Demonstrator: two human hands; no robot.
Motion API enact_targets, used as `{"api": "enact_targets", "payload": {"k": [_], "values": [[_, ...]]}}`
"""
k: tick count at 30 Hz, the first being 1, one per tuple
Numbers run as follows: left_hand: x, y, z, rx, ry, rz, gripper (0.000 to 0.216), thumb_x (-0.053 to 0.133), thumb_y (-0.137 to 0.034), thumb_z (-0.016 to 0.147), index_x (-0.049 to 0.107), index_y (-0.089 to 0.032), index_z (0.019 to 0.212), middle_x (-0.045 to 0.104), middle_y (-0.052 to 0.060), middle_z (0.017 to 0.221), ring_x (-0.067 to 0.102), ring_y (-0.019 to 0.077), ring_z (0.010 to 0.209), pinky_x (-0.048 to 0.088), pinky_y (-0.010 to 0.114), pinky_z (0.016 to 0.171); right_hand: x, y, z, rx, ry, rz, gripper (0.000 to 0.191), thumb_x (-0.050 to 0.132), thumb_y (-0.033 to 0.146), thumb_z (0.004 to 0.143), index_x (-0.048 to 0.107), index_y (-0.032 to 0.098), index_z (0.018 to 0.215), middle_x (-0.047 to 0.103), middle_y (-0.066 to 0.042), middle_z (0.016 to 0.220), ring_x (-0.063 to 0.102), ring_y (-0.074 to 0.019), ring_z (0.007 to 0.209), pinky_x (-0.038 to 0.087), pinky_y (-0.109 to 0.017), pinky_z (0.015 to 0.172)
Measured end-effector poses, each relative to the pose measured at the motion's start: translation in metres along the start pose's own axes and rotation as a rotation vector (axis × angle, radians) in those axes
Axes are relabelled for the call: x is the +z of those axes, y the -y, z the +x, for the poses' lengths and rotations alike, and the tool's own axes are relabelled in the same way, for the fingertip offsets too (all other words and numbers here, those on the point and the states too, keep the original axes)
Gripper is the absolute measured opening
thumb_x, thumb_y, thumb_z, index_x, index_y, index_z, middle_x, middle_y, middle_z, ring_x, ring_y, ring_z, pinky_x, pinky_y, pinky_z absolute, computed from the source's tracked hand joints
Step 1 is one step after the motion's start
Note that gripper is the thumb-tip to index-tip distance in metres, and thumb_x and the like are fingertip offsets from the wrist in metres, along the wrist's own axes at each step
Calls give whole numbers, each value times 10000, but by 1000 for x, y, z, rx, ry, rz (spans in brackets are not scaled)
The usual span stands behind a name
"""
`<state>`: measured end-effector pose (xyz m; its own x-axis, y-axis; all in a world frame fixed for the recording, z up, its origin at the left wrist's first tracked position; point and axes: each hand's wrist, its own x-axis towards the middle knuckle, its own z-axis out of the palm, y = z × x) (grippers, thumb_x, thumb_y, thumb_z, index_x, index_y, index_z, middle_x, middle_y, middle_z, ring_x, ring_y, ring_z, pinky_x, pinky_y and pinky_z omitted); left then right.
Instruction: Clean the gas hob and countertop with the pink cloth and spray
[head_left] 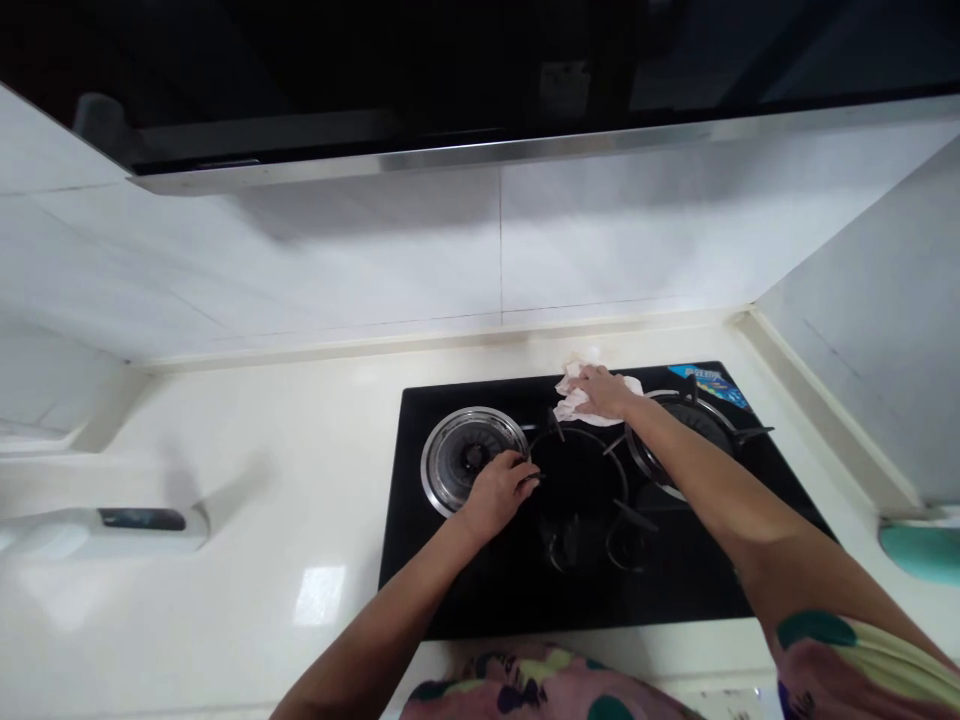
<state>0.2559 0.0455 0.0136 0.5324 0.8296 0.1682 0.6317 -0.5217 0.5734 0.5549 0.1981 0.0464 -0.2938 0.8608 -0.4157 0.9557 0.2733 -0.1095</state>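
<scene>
A black glass gas hob point(465, 590) is set into a cream counter. My right hand point(604, 390) presses a crumpled white cloth point(574, 403) onto the hob's far edge, between the two burners. My left hand point(499, 492) grips the rim of a black pan support grate point(577, 490) that lies off its burner in the middle of the hob. To the left of that hand sits a bare burner with a shiny steel ring point(465, 455). The right burner point(694, 420) lies partly under my right forearm.
A white handheld device with a dark window point(112, 528) lies on the counter point(262, 520) at the left. A teal object point(926, 550) sits at the right edge. White tiled walls enclose the corner, and a dark extractor hood point(450, 90) hangs overhead.
</scene>
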Motion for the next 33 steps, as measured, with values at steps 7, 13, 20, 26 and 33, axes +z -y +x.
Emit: {"api": "enact_targets", "payload": {"k": [7, 13, 20, 26, 33], "values": [[-12, -6, -1, 85, -5, 121, 239, 579, -306, 1045, 780, -215, 1138, 724, 116, 1214, 705, 206, 1086, 627, 365, 952, 0, -3, 3, -4, 10, 44, 567, 659, 515, 918, 588, 367, 1461, 447, -129, 1545, 385, -414, 1435, 411, -620, 1108], [-32, -37, 4, 118, -31, 230, 246, 544, -301, 1059, 764, -198, 1105, 696, 145, 1264, 662, 250, 1116, 621, 402, 908, 1, -7, 9, 1, 30, 63, 557, 665, 497, 894, 618, 338, 1425, 448, -139, 1541, 392, -422, 1420, 427, -638, 1075], [-81, -25, 15, 96, -165, 184, 275, 536, -330, 1069, 779, -202, 1077, 732, 128, 1190, 691, 232, 1082, 620, 409, 947, -1, -5, 11, 23, 31, 69, 549, 710, 518, 864, 642, 382, 1391, 490, -117, 1494, 425, -405, 1387, 447, -593, 1058], [-129, 19, -33, -26, -306, 133, 281, 554, -353, 1065, 791, -212, 1118, 767, 106, 1159, 700, 241, 1187, 626, 418, 1012, 1, -7, 9, 5, 12, 102, 580, 688, 535, 871, 617, 406, 1432, 467, -96, 1544, 392, -416, 1422, 412, -603, 1106], [-101, 60, -72, -239, -384, 14, 327, 531, -404, 1063, 801, -219, 1056, 779, 96, 1095, 730, 235, 1124, 637, 429, 1010, 4, -8, 9, 15, 0, 103, 583, 676, 540, 877, 623, 375, 1433, 475, -104, 1551, 395, -427, 1427, 417, -595, 1102]]}}
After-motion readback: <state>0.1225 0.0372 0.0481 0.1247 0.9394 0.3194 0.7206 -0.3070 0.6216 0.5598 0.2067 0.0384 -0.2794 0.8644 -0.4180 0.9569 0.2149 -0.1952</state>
